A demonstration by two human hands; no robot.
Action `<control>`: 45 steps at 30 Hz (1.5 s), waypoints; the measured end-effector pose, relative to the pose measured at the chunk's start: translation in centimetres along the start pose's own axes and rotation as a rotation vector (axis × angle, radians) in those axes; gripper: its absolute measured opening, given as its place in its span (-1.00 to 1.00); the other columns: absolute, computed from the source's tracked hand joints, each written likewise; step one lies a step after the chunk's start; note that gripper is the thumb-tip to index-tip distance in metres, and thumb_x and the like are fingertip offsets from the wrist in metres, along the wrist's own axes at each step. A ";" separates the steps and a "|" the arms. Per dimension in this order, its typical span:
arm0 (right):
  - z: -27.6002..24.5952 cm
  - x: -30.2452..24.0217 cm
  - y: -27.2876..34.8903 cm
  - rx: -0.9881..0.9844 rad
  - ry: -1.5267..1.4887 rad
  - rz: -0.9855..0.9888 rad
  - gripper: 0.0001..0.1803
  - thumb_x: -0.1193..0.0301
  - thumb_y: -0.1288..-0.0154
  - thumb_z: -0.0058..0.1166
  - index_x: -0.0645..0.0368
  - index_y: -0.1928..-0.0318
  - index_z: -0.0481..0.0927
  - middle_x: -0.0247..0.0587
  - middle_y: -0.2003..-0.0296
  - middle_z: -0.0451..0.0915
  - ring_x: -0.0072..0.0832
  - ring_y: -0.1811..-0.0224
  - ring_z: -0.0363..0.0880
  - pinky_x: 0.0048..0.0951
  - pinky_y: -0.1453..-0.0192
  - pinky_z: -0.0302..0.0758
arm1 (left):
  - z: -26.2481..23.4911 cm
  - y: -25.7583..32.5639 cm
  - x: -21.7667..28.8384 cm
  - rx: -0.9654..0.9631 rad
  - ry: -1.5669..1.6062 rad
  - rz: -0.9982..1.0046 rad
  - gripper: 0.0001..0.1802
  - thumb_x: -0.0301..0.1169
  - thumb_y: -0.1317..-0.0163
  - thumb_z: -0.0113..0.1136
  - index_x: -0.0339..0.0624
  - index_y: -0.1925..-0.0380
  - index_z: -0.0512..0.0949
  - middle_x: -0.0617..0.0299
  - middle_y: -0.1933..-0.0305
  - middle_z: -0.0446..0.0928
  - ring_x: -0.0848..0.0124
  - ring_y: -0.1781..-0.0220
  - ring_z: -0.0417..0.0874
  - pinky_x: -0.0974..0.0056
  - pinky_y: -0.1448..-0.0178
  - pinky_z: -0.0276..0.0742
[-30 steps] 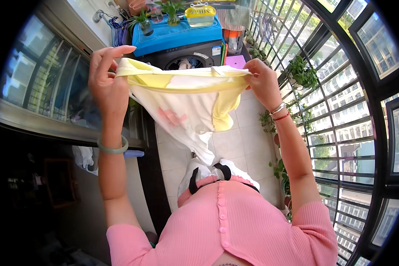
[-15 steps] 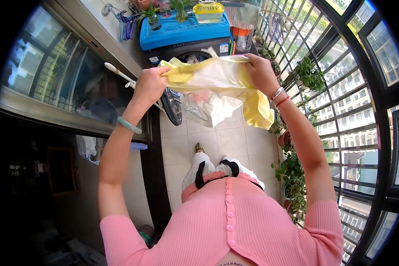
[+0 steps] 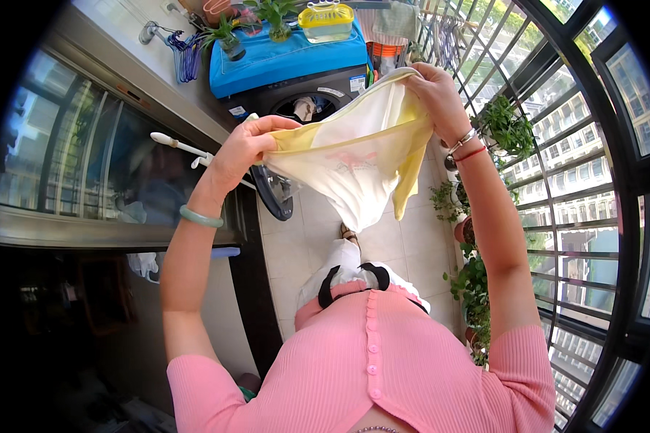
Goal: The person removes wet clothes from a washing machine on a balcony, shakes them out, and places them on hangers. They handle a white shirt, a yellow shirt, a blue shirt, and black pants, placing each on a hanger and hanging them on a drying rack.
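A white and yellow shirt [image 3: 350,162] with a pink print hangs stretched between my two raised hands. Its left end is pinched by my left hand [image 3: 240,150], thumb against fingers. On the other side my right hand [image 3: 440,101] grips the shirt's upper right part, higher than the left. The lower part of the cloth droops in a point above the floor. Behind it stands a dark front-loading washing machine [image 3: 256,101] with its round door [image 3: 273,196] swung open. Some light-coloured laundry [image 3: 305,108] shows in the drum opening, partly covered by the shirt.
On the machine's blue cover [image 3: 292,61] stand glass-potted plants and a yellow basket [image 3: 326,27]. Purple hangers [image 3: 187,58] hang on the left wall. A white pole [image 3: 180,144] leans beside my left hand. Plants [image 3: 509,128] line the barred window on the right.
The shirt has opened out from a bunched strip to a wider sheet, showing its pink print. My right hand has risen slightly; my left hand has shifted a little left and down.
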State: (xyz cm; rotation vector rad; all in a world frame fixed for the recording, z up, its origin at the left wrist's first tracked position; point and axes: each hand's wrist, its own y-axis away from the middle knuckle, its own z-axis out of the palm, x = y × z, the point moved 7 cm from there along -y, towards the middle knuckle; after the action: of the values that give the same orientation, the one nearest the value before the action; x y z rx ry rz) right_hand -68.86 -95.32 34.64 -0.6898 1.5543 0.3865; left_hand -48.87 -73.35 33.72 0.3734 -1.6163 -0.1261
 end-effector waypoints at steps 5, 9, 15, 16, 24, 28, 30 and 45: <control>0.2 -2.8 -2.9 -0.022 -0.159 0.076 -0.85 0.47 -0.24 0.15 0.28 0.21 0.64 -0.41 0.37 0.63 -0.68 0.32 0.56 -0.60 0.17 0.50 | -0.4 -4.2 0.7 0.081 -0.367 0.039 -0.67 -0.42 -0.17 0.29 -0.24 0.05 0.59 0.34 0.29 0.62 0.61 0.29 0.57 0.49 0.14 0.45; -0.5 -4.0 -4.9 -0.023 0.432 -0.224 -0.84 0.43 -0.20 0.20 0.23 0.23 0.65 -0.31 0.37 0.65 -0.51 0.31 0.61 -0.48 0.16 0.52 | -7.6 -5.5 6.5 0.567 -0.315 0.468 -0.80 -0.52 -0.26 0.13 -0.18 0.12 0.59 0.35 0.43 0.58 0.67 0.43 0.51 0.55 0.35 0.41; -2.6 2.9 -7.2 0.003 0.426 0.206 -0.83 0.55 -0.17 0.18 0.19 0.19 0.62 -0.30 0.45 0.63 -0.56 0.45 0.62 -0.52 0.44 0.56 | -11.3 -8.4 6.0 0.749 -0.626 0.402 -0.79 -0.54 -0.33 -0.04 -0.11 0.15 0.58 0.35 0.43 0.59 0.67 0.42 0.56 0.52 0.49 0.47; -1.8 2.0 -7.7 0.046 0.253 0.078 -0.85 0.62 -0.19 0.13 0.23 0.21 0.61 -0.35 0.46 0.61 -0.68 0.49 0.58 -0.63 0.53 0.54 | -11.8 -8.7 6.1 0.736 -0.439 0.433 -0.78 -0.55 -0.33 -0.04 -0.13 0.13 0.57 0.35 0.41 0.59 0.65 0.43 0.56 0.50 0.45 0.49; 5.8 2.0 -11.7 -0.106 -0.186 0.175 -0.80 0.49 -0.22 0.00 0.30 0.16 0.54 -0.36 0.41 0.57 -0.68 0.47 0.52 -0.64 0.50 0.46 | -4.2 -15.6 2.9 0.201 0.262 0.245 -0.57 -0.44 -0.34 -0.07 -0.15 -0.22 0.40 0.29 0.04 0.52 0.56 0.09 0.55 0.48 0.02 0.49; 6.6 0.4 -12.8 -0.209 -0.465 0.162 -0.77 0.50 -0.27 -0.05 0.29 0.08 0.51 -0.30 0.22 0.56 -0.68 0.20 0.53 -0.61 0.09 0.49 | 0.0 -19.6 3.2 -0.122 -0.015 0.198 -0.56 -0.19 -0.43 -0.10 -0.16 -0.21 0.39 0.32 0.01 0.50 0.56 0.01 0.49 0.44 -0.10 0.43; 5.2 0.1 -14.1 -0.305 -0.587 0.182 -0.74 0.49 -0.29 -0.05 0.29 0.03 0.50 -0.29 0.21 0.56 -0.64 0.19 0.55 -0.59 0.05 0.49 | -0.7 -22.7 2.7 -0.132 0.053 0.157 -0.59 -0.16 -0.44 -0.10 -0.15 -0.13 0.43 0.31 0.02 0.51 0.54 0.00 0.51 0.40 -0.11 0.45; -6.1 24.8 -19.1 -0.043 0.060 0.165 -0.63 0.33 -0.26 0.10 0.28 -0.01 0.53 -0.02 0.05 0.59 -0.27 -0.01 0.56 -0.30 -0.08 0.46 | 3.7 -43.9 -3.0 0.245 0.586 0.151 -0.51 -0.11 -0.43 -0.03 -0.12 -0.23 0.35 0.25 -0.16 0.47 0.39 -0.19 0.48 0.26 -0.24 0.43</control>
State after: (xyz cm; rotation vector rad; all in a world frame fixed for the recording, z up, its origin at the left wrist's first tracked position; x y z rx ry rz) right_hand -61.24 -118.39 14.03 -0.6125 1.6697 0.5281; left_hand -45.23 -114.17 17.18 0.4264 -1.0728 0.2780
